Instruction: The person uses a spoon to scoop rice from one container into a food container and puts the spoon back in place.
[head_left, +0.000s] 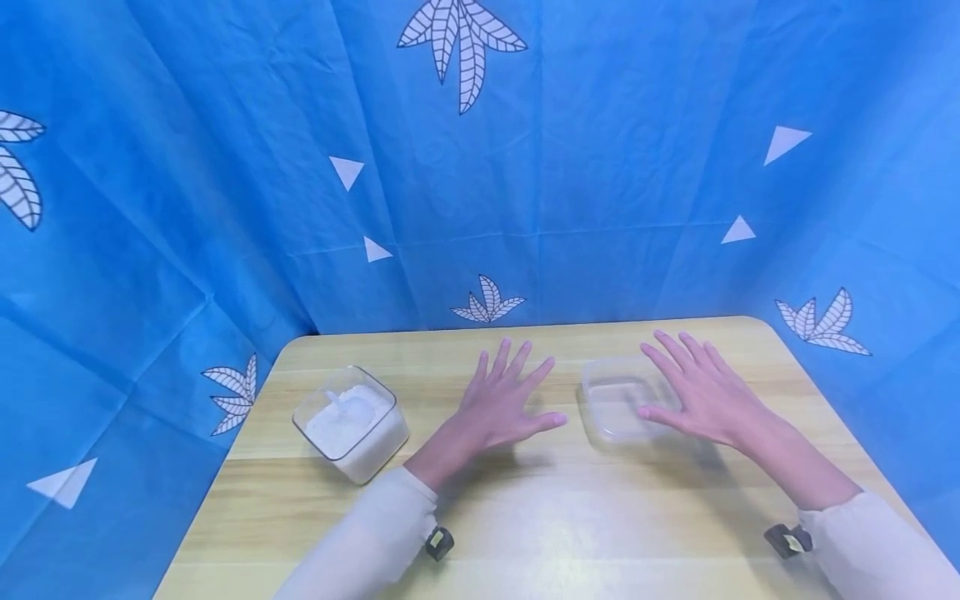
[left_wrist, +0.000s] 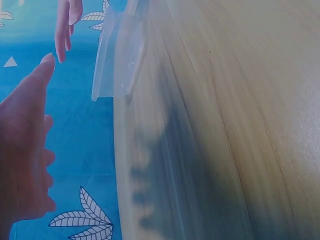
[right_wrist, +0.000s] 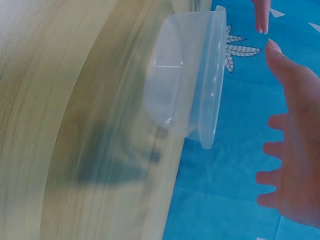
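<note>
My left hand [head_left: 501, 406] hovers over the middle of the table with its fingers spread, holding nothing. To its left stands a clear square canister [head_left: 384, 450] of white powder [head_left: 330, 429], with a translucent scoop [head_left: 354, 410] lying in the powder. My right hand [head_left: 705, 392], fingers also spread, is above the right edge of a clear plastic container [head_left: 611, 433] and covers part of it. In the right wrist view a gap shows between that container [right_wrist: 167, 75] and the hand [right_wrist: 300, 145]. No contents are visible in the container.
The light wooden table [head_left: 555, 525] has rounded far corners. A blue curtain [head_left: 600, 167] with white leaf and triangle prints hangs behind it and along both sides. Dark wrist devices [head_left: 439, 543] sit at both sleeve cuffs.
</note>
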